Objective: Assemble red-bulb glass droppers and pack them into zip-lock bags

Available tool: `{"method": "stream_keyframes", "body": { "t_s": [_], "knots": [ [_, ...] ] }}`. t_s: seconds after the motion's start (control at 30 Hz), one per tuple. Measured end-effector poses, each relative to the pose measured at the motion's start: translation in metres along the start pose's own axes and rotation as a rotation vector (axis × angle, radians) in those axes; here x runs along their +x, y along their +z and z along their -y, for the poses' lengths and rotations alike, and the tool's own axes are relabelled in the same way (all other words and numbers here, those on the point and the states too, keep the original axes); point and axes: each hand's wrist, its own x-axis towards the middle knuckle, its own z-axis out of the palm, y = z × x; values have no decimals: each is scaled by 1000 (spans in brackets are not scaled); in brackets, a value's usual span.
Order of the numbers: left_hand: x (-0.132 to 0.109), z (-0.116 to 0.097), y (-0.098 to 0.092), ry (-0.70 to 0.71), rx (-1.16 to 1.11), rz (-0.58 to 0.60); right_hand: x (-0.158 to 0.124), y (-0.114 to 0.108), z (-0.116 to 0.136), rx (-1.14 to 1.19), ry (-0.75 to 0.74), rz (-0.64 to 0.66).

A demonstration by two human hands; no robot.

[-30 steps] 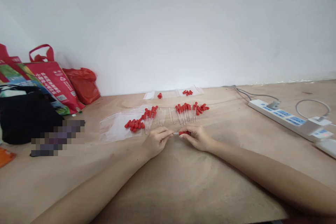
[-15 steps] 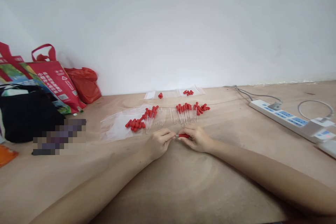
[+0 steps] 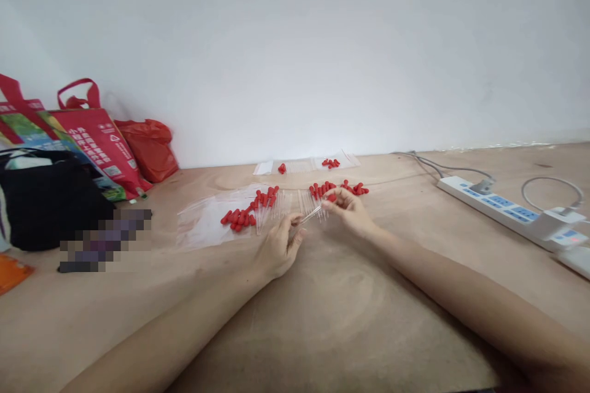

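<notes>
My right hand (image 3: 346,210) pinches a dropper (image 3: 318,211) by its red bulb, the clear tube slanting down to the left, right at a row of finished droppers (image 3: 332,193) with red bulbs. My left hand (image 3: 280,244) rests on the wooden table (image 3: 322,319) just left of the tube's tip, fingers loosely curled and holding nothing that I can see. A pile of loose red bulbs (image 3: 237,219) and clear tubes (image 3: 270,206) lies on a clear plastic bag (image 3: 203,221) to the left.
Two small bags with a few red bulbs (image 3: 329,163) lie near the wall. Red shopping bags (image 3: 99,141) and a black bag (image 3: 46,202) stand at the left. A white power strip (image 3: 511,212) with cables and a charger sits at the right.
My right hand has carried the dropper away from my left hand, up toward the row of finished droppers. My left hand has let go of the tube and stayed in place.
</notes>
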Motion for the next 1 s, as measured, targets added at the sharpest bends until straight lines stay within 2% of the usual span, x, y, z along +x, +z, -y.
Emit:
{"method": "stream_keyframes", "body": {
  "t_s": [0.13,0.2,0.27,0.4,0.63,0.83,1.0],
  "knots": [
    [5,7,-4,-29,307,-36,39,-43,0,-209,45,-194],
    [9,12,-4,-56,455,-48,55,-60,-4,-406,78,-283],
    [12,17,-5,-97,553,-68,66,-69,-11,-626,116,-302],
    [15,20,-5,-161,639,-58,76,-62,-25,-940,173,-239],
    [17,19,-5,-147,665,-21,76,-50,-30,-1094,171,-241],
    [18,23,-4,-145,702,-29,50,-58,-23,-1230,70,-211],
    [32,26,-1,-158,764,18,28,-62,-24,-1288,33,-138]
  ]
}}
